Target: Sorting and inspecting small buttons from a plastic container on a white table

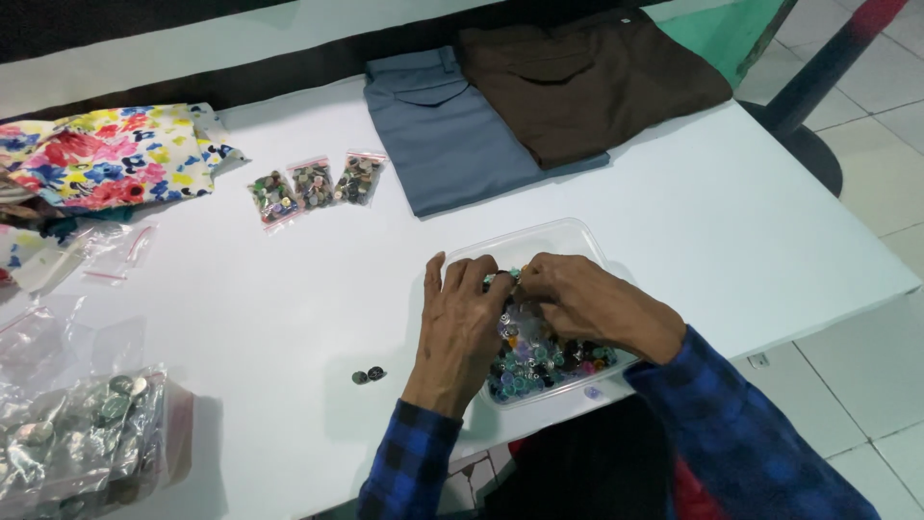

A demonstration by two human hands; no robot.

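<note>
Picking over a clear tub (568, 236) of mixed buttons (539, 361), both hands meet above its middle. Left hand (460, 323) lies across the tub's left rim, fingers (472, 274) curled down, tips pinched narrow at a small greenish button (500, 279); cannot tell if it grips it alone. Right hand (587, 303) reaches in from the tub's right side, fingers bunched narrow against the left fingertips, touching the same spot; what it pinches is hidden. Blue checked sleeves (731, 433) on both arms.

Tub sits on the white desk (289, 289), at its near edge. Two loose dark buttons (368, 376) on the desk just left of the tub, near the left wrist. Three small zip bags (313, 185) of buttons in a row, well beyond the tub to its left. Grey trousers (443, 135) and brown trousers (577, 77) folded, beyond the tub, brown overlapping grey. Floral cloth (115, 159) far left of the tub. Big bag of silvery buttons (77, 438) at the desk's near left corner, empty clear bags (87, 255) beyond it.
</note>
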